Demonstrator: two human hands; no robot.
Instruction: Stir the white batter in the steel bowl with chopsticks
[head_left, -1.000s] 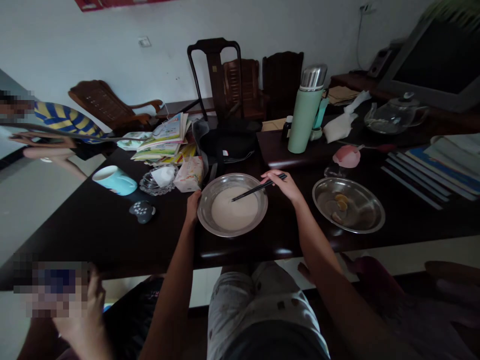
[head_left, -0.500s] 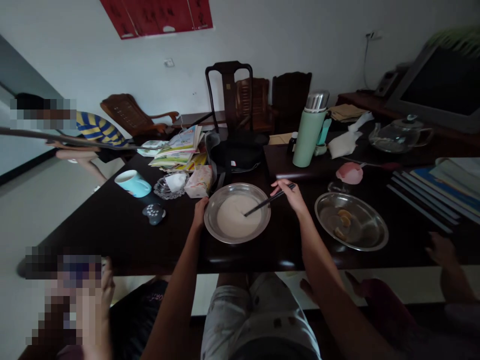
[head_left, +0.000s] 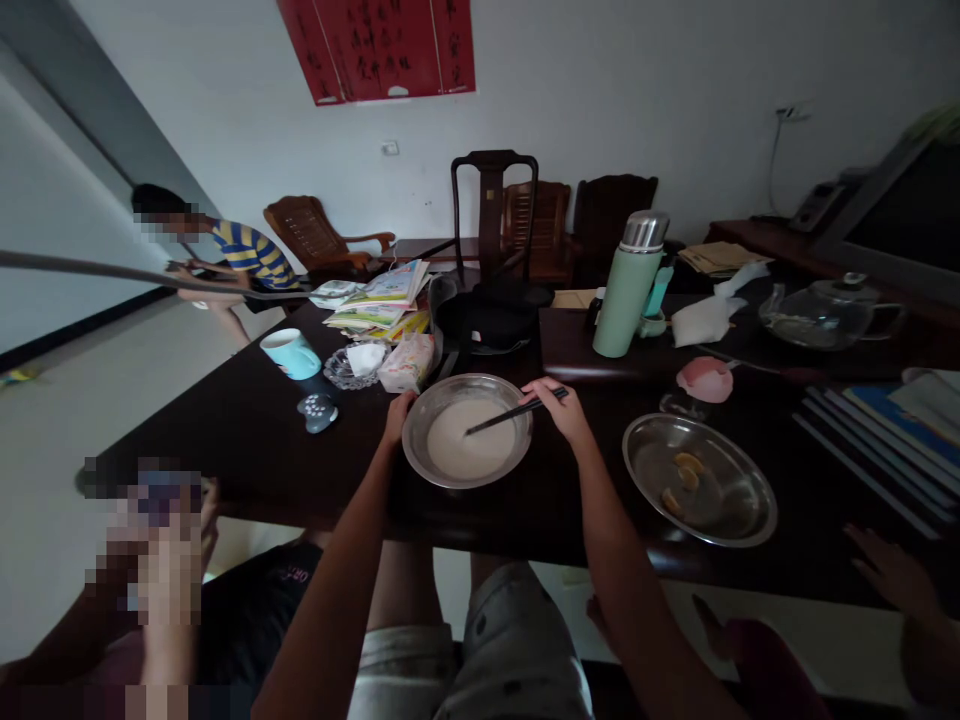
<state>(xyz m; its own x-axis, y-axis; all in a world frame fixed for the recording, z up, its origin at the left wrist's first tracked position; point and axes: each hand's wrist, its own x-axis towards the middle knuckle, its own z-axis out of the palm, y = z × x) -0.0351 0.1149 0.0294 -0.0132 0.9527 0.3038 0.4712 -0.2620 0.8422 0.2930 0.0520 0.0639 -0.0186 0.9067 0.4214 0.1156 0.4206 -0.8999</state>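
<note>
A steel bowl (head_left: 417, 428) of milky, off-white liquid (head_left: 471, 455) stands on the dark table in front of me. My left hand (head_left: 397, 416) grips the bowl's left rim, with its fingers partly hidden behind the side. In my right hand (head_left: 558, 408) are dark chopsticks (head_left: 504, 415), held at a slant over the right rim. Their tips dip into the liquid near its middle. To the right of the bowl lies a shallow steel dish (head_left: 724, 490) with a few orange-brown slices (head_left: 686, 470) in it.
Behind the bowl are a tissue pack (head_left: 407, 364), a black bag (head_left: 487, 318) and a green thermos (head_left: 628, 290). A blue mug (head_left: 289, 354) stands left, a glass teapot (head_left: 814, 315) and folders (head_left: 877, 440) right. Other people's hands appear at lower left and at the right edge (head_left: 892, 570).
The chopstick tips have moved left within the liquid, and my right hand has shifted left with them. My left hand stays on the rim. The camera view has tilted and shifted.
</note>
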